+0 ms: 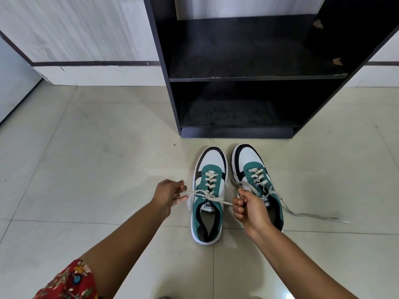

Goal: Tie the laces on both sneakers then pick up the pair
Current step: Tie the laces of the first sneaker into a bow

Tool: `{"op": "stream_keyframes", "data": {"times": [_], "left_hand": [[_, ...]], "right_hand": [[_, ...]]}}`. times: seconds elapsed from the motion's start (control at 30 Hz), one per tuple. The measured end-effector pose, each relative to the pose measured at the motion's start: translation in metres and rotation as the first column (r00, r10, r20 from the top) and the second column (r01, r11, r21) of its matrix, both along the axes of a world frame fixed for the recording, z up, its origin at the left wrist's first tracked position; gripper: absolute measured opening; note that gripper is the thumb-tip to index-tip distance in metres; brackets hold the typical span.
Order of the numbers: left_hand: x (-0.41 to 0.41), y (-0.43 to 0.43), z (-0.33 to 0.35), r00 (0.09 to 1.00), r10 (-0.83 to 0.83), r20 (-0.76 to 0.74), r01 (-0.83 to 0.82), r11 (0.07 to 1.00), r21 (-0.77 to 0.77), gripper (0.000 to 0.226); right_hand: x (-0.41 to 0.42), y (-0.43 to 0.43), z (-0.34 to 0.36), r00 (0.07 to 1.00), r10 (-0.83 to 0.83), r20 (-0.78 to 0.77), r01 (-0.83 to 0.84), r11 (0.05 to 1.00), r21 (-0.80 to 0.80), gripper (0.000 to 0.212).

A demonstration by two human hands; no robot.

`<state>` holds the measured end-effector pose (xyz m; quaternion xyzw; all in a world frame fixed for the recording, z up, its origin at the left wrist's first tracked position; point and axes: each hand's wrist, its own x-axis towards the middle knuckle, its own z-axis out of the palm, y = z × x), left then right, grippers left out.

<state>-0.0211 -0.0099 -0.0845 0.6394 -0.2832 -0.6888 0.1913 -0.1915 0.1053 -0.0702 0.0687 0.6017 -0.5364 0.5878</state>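
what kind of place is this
Probably a home entryway or hallway. A dark, empty shoe rack stands against a wall on a pale tiled floor, and a pair of sneakers sits right in front of it, with both hands pulling on one shoe's laces.

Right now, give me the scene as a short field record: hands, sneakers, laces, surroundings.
left hand: pinching one lace end of the left sneaker, pulled out sideways
right hand: gripping the other lace end of that sneaker
left sneaker: on the floor, laces crossed and pulled taut, no bow visible
right sneaker: beside it, untied, loose lace trailing on the tiles
shelf unit: dark, beyond the toes, visible shelves hold nothing
floor: light tiles
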Motion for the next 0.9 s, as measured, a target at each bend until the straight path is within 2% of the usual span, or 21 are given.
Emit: {"op": "stream_keyframes", "data": {"times": [0.13,0.2,0.27,0.3,0.4,0.47,0.57,0.8,0.87,0.9], "left_hand": [[0.002,0.005,-0.001,1.0,-0.013,0.006,0.013,1.0,0.006,0.011],[0.006,0.009,-0.001,0.995,-0.1,0.021,0.099,0.994,0.056,0.012],[0.01,0.015,0.001,0.984,-0.177,0.0,0.175,0.975,0.136,0.012],[0.011,0.019,0.001,0.98,-0.201,-0.005,0.199,0.967,0.157,0.019],[0.007,0.03,0.003,0.965,-0.26,-0.02,0.26,0.954,0.149,0.039],[0.004,0.035,0.007,0.951,-0.31,-0.012,0.309,0.943,0.126,0.038],[0.006,0.035,0.013,0.944,-0.325,0.051,0.32,0.943,0.088,0.038],[0.022,0.027,0.027,0.976,-0.19,0.102,0.179,0.978,0.11,0.036],[0.02,0.03,0.024,0.971,-0.156,0.18,0.147,0.987,0.064,0.046],[0.018,0.03,0.02,0.95,-0.149,0.275,0.16,0.987,-0.018,0.055]], "right_hand": [[-0.001,0.002,-0.002,0.995,0.079,-0.059,-0.078,0.997,0.024,0.034],[0.002,0.005,-0.002,0.97,0.179,-0.167,-0.176,0.984,0.031,0.029],[0.007,0.009,0.0,0.916,0.275,-0.293,-0.282,0.959,0.017,0.012],[0.01,0.011,0.0,0.883,0.319,-0.343,-0.332,0.943,0.023,0.014],[0.021,0.011,-0.007,0.781,0.463,-0.419,-0.494,0.869,0.038,0.07],[0.028,0.008,-0.009,0.76,0.49,-0.426,-0.534,0.845,0.019,0.082],[0.034,0.0,-0.008,0.738,0.509,-0.444,-0.569,0.822,-0.002,0.083],[0.051,-0.013,-0.01,0.7,0.582,-0.414,-0.654,0.755,-0.044,0.086],[0.046,-0.009,-0.007,0.667,0.596,-0.448,-0.675,0.737,-0.025,0.079],[0.04,-0.006,-0.003,0.644,0.594,-0.482,-0.678,0.735,0.0,0.07]]}}
